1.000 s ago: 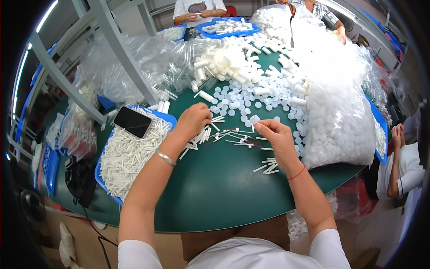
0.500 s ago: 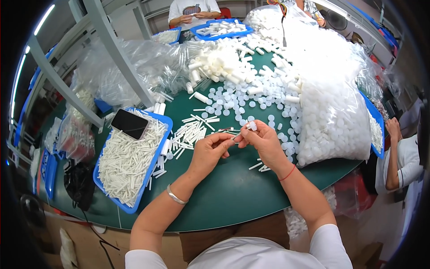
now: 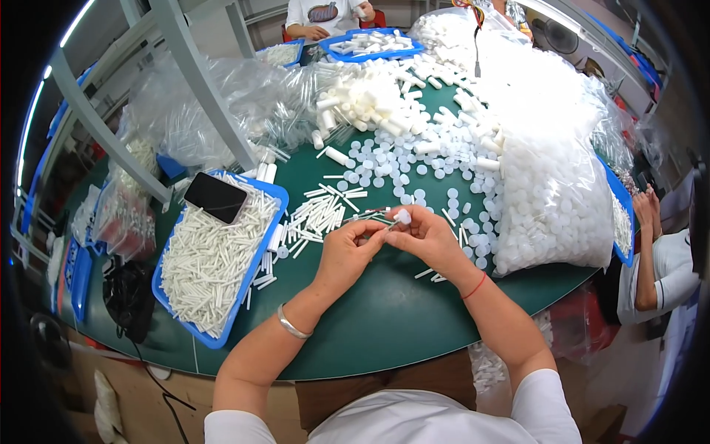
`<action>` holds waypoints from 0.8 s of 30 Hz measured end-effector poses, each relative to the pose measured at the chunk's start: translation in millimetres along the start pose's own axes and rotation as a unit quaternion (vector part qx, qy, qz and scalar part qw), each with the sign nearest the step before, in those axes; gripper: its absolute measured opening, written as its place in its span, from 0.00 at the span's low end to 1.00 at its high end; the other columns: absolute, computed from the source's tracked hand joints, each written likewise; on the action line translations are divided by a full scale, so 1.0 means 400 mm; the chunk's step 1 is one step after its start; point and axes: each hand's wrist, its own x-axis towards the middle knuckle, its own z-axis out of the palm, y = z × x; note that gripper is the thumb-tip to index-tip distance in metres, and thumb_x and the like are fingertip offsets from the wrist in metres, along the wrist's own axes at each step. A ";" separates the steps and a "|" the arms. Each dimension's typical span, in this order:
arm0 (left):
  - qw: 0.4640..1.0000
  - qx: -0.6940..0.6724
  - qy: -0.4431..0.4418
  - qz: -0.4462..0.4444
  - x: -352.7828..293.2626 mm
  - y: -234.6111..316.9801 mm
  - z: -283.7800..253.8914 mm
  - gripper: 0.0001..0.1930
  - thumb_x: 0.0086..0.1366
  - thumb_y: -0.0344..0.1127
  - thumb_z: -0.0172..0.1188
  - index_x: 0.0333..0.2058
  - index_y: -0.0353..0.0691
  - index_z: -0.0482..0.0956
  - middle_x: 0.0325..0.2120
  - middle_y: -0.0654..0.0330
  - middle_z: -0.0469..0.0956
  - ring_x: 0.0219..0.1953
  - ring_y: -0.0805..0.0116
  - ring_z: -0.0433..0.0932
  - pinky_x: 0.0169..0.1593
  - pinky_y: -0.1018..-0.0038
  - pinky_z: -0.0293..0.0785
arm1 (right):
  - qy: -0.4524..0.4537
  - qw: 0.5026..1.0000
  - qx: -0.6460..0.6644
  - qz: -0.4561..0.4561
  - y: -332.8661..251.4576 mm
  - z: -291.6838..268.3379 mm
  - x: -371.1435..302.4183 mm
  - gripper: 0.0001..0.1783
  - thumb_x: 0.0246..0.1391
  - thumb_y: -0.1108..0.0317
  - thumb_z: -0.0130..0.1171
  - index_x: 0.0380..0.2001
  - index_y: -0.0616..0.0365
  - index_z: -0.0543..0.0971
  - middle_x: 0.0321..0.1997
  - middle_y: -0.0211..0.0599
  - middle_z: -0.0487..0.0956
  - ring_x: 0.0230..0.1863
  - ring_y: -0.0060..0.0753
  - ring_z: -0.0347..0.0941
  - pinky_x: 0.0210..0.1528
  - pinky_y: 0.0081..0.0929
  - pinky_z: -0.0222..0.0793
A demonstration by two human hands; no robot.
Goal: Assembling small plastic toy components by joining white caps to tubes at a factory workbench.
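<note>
In front of me, over the green table (image 3: 355, 318), my two hands meet with fingers pinched. My right hand (image 3: 433, 243) grips a small white plastic cap (image 3: 403, 217), which pokes up above the fingertips. My left hand (image 3: 346, 251) is closed with thumb against forefinger, right beside it. What the left fingertips hold is too small to make out. Thin dark-and-white sticks (image 3: 367, 214) show just behind the fingers. Left of my hands lies a heap of slim white rods (image 3: 322, 213); beyond them spread translucent round caps (image 3: 399, 159).
A blue tray (image 3: 283, 207) of white rods stands left, a black phone (image 3: 215, 197) on top. A big clear bag (image 3: 555, 222) of round caps rises at right. Grey shelf posts (image 3: 200, 89) and thicker white tubes (image 3: 370, 103) lie beyond. Co-workers sit across and at right.
My right fingers have dropped slightly and drawn in against the left hand; the white cap now shows more clearly. Across the table, a co-worker's hands have moved apart.
</note>
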 end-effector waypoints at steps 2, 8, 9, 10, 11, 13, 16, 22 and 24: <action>1.000 0.008 0.017 0.004 0.000 -0.006 0.001 0.08 0.62 0.32 0.62 0.37 0.36 0.82 0.25 0.67 0.77 0.22 0.84 0.69 0.24 0.85 0.65 | -0.003 0.999 0.043 -0.026 0.000 -0.005 -0.001 0.15 0.55 0.71 0.61 0.46 0.62 0.77 0.35 0.28 0.76 0.39 0.16 0.71 0.41 0.15 0.68; 0.987 0.092 0.057 0.117 -0.003 -0.008 0.002 0.08 0.60 0.31 0.63 0.37 0.36 0.82 0.23 0.68 0.77 0.21 0.84 0.69 0.24 0.86 0.65 | 0.003 1.000 0.011 -0.023 -0.005 -0.018 0.000 0.15 0.53 0.74 0.63 0.46 0.61 0.79 0.37 0.26 0.77 0.37 0.16 0.71 0.42 0.15 0.68; 0.986 0.101 0.052 0.119 -0.003 -0.006 0.001 0.07 0.60 0.30 0.63 0.37 0.36 0.82 0.23 0.67 0.78 0.21 0.84 0.69 0.24 0.86 0.65 | -0.003 1.000 -0.002 -0.029 -0.005 -0.019 -0.002 0.15 0.51 0.75 0.63 0.45 0.59 0.80 0.38 0.26 0.78 0.36 0.16 0.71 0.42 0.15 0.68; 0.985 0.110 0.048 0.122 -0.002 -0.005 0.000 0.07 0.60 0.30 0.63 0.36 0.36 0.82 0.24 0.67 0.78 0.20 0.84 0.69 0.24 0.86 0.65 | -0.002 1.000 -0.002 -0.028 -0.005 -0.025 -0.003 0.15 0.51 0.75 0.63 0.45 0.59 0.80 0.38 0.26 0.78 0.36 0.16 0.71 0.42 0.15 0.68; 0.985 0.112 0.049 0.121 -0.001 -0.004 -0.008 0.07 0.60 0.30 0.63 0.36 0.36 0.82 0.24 0.67 0.78 0.20 0.84 0.69 0.24 0.86 0.65 | -0.014 0.993 -0.091 -0.069 -0.005 -0.030 -0.002 0.16 0.50 0.75 0.64 0.44 0.56 0.81 0.40 0.28 0.78 0.37 0.17 0.72 0.42 0.16 0.68; 0.997 0.070 -0.007 0.043 0.004 -0.001 -0.024 0.07 0.61 0.30 0.62 0.37 0.35 0.82 0.24 0.66 0.78 0.19 0.83 0.69 0.23 0.86 0.65 | -0.027 0.978 -0.178 -0.109 -0.005 -0.029 0.001 0.17 0.48 0.75 0.64 0.44 0.53 0.82 0.41 0.29 0.79 0.37 0.19 0.72 0.42 0.18 0.69; 0.998 0.035 -0.041 -0.033 0.009 0.019 -0.026 0.07 0.61 0.31 0.61 0.36 0.34 0.81 0.24 0.64 0.79 0.18 0.83 0.69 0.22 0.86 0.65 | -0.013 0.959 -0.254 -0.129 0.000 -0.021 -0.002 0.19 0.45 0.77 0.64 0.43 0.50 0.82 0.40 0.33 0.79 0.38 0.26 0.74 0.43 0.21 0.70; 0.987 0.093 -0.117 -0.050 0.068 0.031 -0.042 0.10 0.61 0.36 0.62 0.32 0.33 0.80 0.23 0.63 0.78 0.17 0.82 0.70 0.20 0.82 0.66 | 0.018 0.876 -0.406 -0.260 0.012 -0.036 0.006 0.13 0.43 0.75 0.65 0.36 0.55 0.81 0.29 0.33 0.80 0.37 0.37 0.74 0.47 0.33 0.63; 0.974 0.178 -0.132 -0.044 0.126 0.052 -0.061 0.11 0.61 0.38 0.60 0.32 0.34 0.80 0.22 0.58 0.79 0.19 0.72 0.75 0.25 0.73 0.71 | 0.042 0.872 -0.413 -0.259 0.016 -0.030 0.005 0.13 0.42 0.74 0.66 0.35 0.56 0.80 0.28 0.33 0.79 0.36 0.37 0.74 0.46 0.33 0.63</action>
